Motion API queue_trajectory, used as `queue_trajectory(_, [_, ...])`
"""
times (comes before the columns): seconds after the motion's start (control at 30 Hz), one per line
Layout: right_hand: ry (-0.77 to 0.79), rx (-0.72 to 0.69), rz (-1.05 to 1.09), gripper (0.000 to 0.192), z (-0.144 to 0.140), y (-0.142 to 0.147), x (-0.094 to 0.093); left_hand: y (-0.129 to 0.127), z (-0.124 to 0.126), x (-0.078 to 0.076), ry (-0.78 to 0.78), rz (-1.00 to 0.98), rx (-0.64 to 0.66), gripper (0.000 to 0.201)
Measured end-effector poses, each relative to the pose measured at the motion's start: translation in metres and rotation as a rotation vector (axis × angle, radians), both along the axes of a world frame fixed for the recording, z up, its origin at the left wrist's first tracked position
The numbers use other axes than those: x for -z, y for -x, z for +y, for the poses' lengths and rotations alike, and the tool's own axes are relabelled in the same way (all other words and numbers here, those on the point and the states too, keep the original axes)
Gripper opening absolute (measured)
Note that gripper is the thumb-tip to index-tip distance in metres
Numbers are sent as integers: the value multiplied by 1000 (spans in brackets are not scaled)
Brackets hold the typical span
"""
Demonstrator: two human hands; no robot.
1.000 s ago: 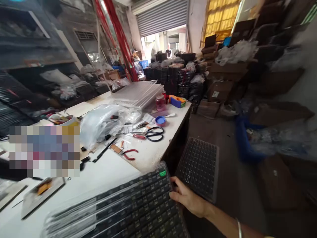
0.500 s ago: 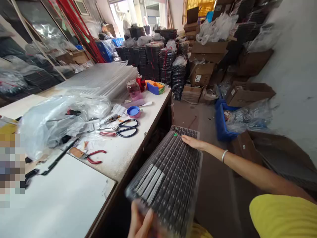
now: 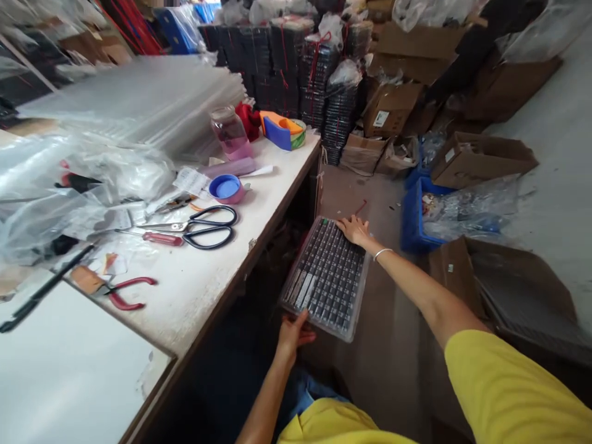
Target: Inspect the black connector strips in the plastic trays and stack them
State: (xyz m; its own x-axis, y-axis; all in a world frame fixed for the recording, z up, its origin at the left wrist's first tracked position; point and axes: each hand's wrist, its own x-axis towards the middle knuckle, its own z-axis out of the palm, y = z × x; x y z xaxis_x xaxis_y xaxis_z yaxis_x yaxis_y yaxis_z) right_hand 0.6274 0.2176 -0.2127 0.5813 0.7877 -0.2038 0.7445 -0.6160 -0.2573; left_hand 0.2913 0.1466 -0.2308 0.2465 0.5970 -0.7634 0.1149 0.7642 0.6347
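Below the table's edge I hold a clear-edged plastic tray (image 3: 330, 271) with rows of small dark rectangular pieces and a few whitish strips at its near left. At the near edge, my left hand (image 3: 293, 333) grips it, thumb on top and fingers underneath. My right hand (image 3: 355, 231), a silvery bangle at its wrist, is closed over the far edge; some of its fingertips are hidden. A small green mark shows at the tray's far left corner. What lies directly under the tray cannot be made out.
On the worktable (image 3: 222, 271) at left lie scissors (image 3: 210, 227), red-handled pliers (image 3: 129, 293), a screwdriver (image 3: 161, 238), a jar (image 3: 230, 132) and a tape dispenser (image 3: 282, 131). Clear sheets are stacked behind. A blue crate (image 3: 411, 216) and cardboard boxes (image 3: 485, 157) line the right.
The tray has moved away from my body and lower, beside the table. Both hands have stayed on it, and my view has tilted down.
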Motion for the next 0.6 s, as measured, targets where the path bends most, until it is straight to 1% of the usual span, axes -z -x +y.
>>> queue_trajectory(0.1, [39, 76, -8, 41, -17, -20, 11, 7, 18, 0, -43, 53, -24, 71])
queue_trajectory(0.17, [62, 153, 13, 38, -30, -26, 17, 8, 30, 2, -67, 65, -4, 71])
queue_trajectory(0.27, [41, 261, 59, 35, -42, -22, 23, 8, 41, 1, -86, 87, 36, 73])
queue_trajectory(0.37, [-44, 362, 73, 34, -41, -10, 29, 8, 46, 1, -101, 112, 42, 81])
queue_trajectory(0.4, [-73, 392, 78, 34, -38, -8, 32, 8, 48, 2, -111, 109, 44, 80])
queue_trajectory(0.47, [-124, 432, 91, 34, -33, -6, 38, 8, 52, 4, -122, 110, 49, 73])
queue_trajectory(0.57, [-168, 469, 102, 33, -29, -10, 51, 11, 58, 5, -144, 102, 58, 45])
queue_trajectory(0.6, [-174, 474, 105, 33, -29, -11, 57, 12, 59, 4, -147, 98, 62, 39])
